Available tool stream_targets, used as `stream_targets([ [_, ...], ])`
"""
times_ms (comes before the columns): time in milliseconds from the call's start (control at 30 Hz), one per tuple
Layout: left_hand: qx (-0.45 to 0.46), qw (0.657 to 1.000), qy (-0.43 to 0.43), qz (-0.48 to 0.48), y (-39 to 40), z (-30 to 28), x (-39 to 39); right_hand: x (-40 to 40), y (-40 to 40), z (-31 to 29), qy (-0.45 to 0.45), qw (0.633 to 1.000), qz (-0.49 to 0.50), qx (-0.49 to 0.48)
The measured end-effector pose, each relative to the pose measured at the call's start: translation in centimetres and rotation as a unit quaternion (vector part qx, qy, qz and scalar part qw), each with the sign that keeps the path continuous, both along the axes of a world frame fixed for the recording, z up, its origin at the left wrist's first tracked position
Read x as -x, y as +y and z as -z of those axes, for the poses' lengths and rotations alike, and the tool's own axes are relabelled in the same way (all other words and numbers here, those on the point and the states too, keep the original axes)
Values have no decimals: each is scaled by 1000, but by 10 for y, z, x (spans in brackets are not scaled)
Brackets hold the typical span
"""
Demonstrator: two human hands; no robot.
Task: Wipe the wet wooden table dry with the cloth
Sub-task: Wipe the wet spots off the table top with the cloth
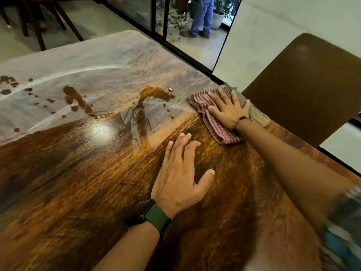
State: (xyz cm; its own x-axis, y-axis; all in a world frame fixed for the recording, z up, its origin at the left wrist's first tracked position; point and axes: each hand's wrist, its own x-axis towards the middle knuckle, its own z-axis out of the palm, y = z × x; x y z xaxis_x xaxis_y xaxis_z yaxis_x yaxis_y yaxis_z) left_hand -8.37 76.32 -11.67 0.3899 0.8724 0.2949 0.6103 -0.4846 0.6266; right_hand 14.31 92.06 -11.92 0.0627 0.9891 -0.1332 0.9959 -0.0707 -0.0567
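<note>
Your right hand [228, 109] lies flat with its fingers spread and straight, pressing the striped cloth [212, 122] down onto the wooden table [82, 173] near its far right edge. The cloth is bunched under your palm; its red-and-white stripes show to the left of the hand, and a greenish part shows on the right, close to the table's edge. A thin dark band circles that wrist.

Your left hand [180, 177] rests palm down on the bare wood, nearer to you and to the left of the cloth, apart from it. Its fingers are straight and relaxed and it holds nothing. A dark watch on a green strap [156, 217] sits on that wrist.

Around the hands the wood looks dark and glossy. Farther left and toward the far side the surface is pale and hazy, with dark wet blotches [78, 100] and a scatter of small drops [8, 81]. A bright glare spot sits between the two zones.

A brown chair back [304, 85] stands just past the table's right edge, beside the cloth. Beyond the far edge a dark-framed glass door [160, 18] shows a person's legs in jeans [203, 16] and a potted plant [218, 16].
</note>
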Motion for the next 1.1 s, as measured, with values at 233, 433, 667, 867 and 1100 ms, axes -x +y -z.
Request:
stream_targets([
  [233, 20, 998, -54, -24, -3, -12, 2, 44, -14, 3, -13, 1000, -20, 8],
  [433, 43, 980, -113, -158, 5, -29, 39, 124, -132, 13, -20, 969, -246, -12],
  [667, 43, 976, -73, -200, 39, -8, 108, 110, -88, 6, 0, 972, -234, -27],
  [867, 80, 945, -210, -240, 39, -4, 115, 107, 6, -2, -7, 999, -38, -3],
  [1100, 91, 924, -280, -244, 33, -15, 114, 201, -61, 6, -12, 988, -156, -13],
])
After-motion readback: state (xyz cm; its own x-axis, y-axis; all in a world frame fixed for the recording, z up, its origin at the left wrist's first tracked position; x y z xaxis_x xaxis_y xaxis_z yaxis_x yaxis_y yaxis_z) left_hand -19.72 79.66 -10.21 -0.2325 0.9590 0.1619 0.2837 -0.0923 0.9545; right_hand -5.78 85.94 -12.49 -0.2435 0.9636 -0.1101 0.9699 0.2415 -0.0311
